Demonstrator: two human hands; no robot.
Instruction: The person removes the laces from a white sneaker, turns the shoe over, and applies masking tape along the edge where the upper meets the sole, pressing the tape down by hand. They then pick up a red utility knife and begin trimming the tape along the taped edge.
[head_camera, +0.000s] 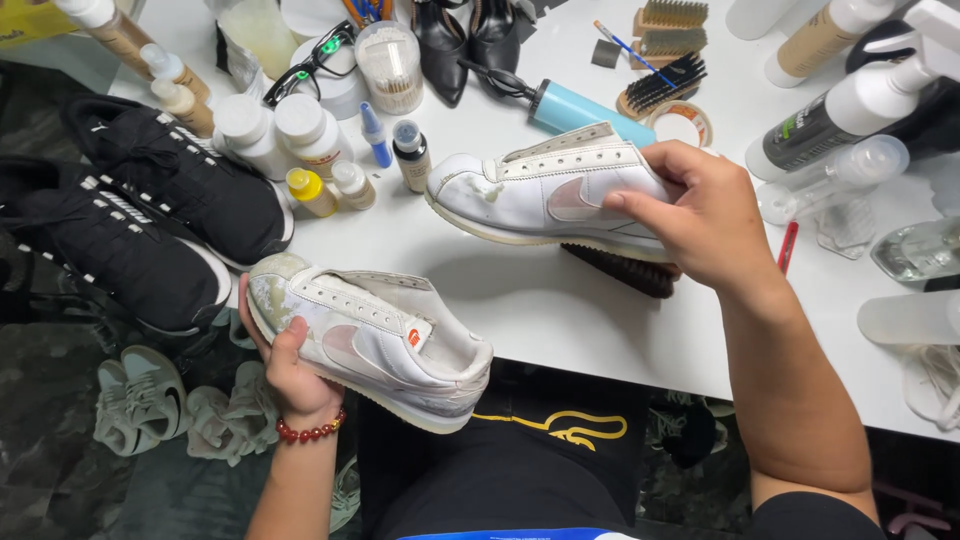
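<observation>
Left hand (290, 375) is gripping a dirty white sneaker (375, 340) from beneath; right hand (700, 215) is clasping the cleaner sneaker (545, 190), extending lengthwise leftward from it.

White surface (560, 300), crowded along far edge. On it: two black sneakers (150, 215) at left, small capped bottles (290, 130), eyeglasses (310, 62), swab jar (389, 65), blue cylinder (585, 112), scrub brushes (665, 55), tape roll (682, 123), spray bottles (850, 110) at right, dark brush (625, 270).

Bare table (540, 300) between shoes; bottles (290, 130), brushes (665, 85) crowd behind.
</observation>
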